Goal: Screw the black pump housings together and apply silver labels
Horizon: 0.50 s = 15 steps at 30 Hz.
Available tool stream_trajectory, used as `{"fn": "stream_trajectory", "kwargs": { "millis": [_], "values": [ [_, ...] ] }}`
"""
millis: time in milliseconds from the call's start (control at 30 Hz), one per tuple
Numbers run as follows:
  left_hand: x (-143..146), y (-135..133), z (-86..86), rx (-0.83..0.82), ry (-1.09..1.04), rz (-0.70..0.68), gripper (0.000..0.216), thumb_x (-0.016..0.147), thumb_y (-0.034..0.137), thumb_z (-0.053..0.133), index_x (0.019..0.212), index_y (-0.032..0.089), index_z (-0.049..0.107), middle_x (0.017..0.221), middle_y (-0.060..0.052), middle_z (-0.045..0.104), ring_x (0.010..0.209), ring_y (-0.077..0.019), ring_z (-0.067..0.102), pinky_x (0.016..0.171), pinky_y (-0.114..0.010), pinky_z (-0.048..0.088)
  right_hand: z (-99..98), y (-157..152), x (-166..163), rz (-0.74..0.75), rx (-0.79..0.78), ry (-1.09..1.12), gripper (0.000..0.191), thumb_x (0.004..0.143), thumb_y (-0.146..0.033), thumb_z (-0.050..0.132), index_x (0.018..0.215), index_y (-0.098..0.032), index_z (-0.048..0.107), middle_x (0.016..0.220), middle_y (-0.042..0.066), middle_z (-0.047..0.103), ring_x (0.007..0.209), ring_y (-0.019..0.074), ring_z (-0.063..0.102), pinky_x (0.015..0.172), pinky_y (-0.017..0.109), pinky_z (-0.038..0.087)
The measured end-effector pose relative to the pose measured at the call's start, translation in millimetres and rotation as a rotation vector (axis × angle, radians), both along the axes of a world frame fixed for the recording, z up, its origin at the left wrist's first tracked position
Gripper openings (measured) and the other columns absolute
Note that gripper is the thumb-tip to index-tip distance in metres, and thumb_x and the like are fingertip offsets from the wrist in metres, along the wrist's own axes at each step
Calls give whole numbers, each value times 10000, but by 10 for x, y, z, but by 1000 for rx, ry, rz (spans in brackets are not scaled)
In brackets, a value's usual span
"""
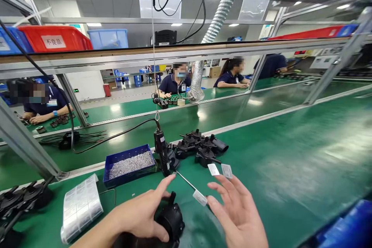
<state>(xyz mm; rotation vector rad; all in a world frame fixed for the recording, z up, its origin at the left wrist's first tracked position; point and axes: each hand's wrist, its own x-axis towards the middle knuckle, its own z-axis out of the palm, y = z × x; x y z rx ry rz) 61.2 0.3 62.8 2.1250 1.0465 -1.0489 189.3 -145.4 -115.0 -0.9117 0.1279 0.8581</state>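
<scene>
My left hand (143, 213) rests on a black plastic part (170, 221) at the near edge of the green bench, thumb under it and forefinger stretched out. My right hand (240, 211) is open with fingers spread, and small white labels (213, 169) stick to three fingertips. A hanging electric screwdriver (162, 153) dangles just beyond both hands. Behind it lies a cluster of black parts (200, 147).
A blue tray of small screws (129, 164) sits left of the screwdriver. A sheet of labels (81, 205) lies at the near left beside more black parts (23, 197). Other people work across the green conveyor (290, 143). Bins (55, 38) stand on the overhead shelf.
</scene>
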Motion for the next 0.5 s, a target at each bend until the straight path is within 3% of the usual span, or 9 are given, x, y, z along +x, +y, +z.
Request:
{"fn": "stream_trajectory", "kwargs": {
  "millis": [100, 200, 333, 433, 500],
  "values": [
    [-129, 8, -147, 73, -88, 23, 1398, 657, 227, 880, 1708, 537, 12, 1497, -73, 534, 1368, -352, 574, 1181, -577, 451, -98, 33, -89, 49, 51, 30, 842, 701, -530, 885, 1418, -372, 473, 1481, 100, 548, 1106, 105, 722, 803, 155, 691],
    [-259, -11, -287, 175, -377, -63, 1157, 760, 115, 680, 1660, 527, 82, 1498, -56, 499, 1353, -289, 576, 1197, -548, 461, -88, 114, -182, 103, 191, 27, 783, 799, -513, 798, 1476, -439, 413, 1550, 90, 476, 1191, 98, 670, 797, 136, 685],
    [-305, -11, -399, 432, -815, -123, 918, 856, 112, 676, 1619, 370, 235, 1416, -88, 538, 1338, -211, 606, 1177, -406, 525, 229, 191, -195, 243, 285, 128, 812, 832, -523, 758, 1507, -558, 307, 1651, 19, 354, 1302, 116, 540, 778, 152, 642],
    [-266, -36, -408, 536, -959, -241, 859, 887, 108, 702, 1619, 274, 286, 1409, -121, 554, 1318, -179, 633, 1164, -306, 531, 534, 212, -127, 278, 296, 202, 899, 766, -551, 832, 1485, -585, 293, 1664, -34, 353, 1300, 117, 526, 773, 167, 605],
    [-239, -63, -399, 535, -992, -260, 878, 887, 110, 721, 1631, 243, 275, 1409, -138, 554, 1325, -182, 635, 1172, -295, 525, 636, 235, -94, 291, 288, 201, 983, 696, -633, 866, 1480, -590, 275, 1659, -43, 354, 1302, 122, 530, 758, 165, 603]
  ]
}}
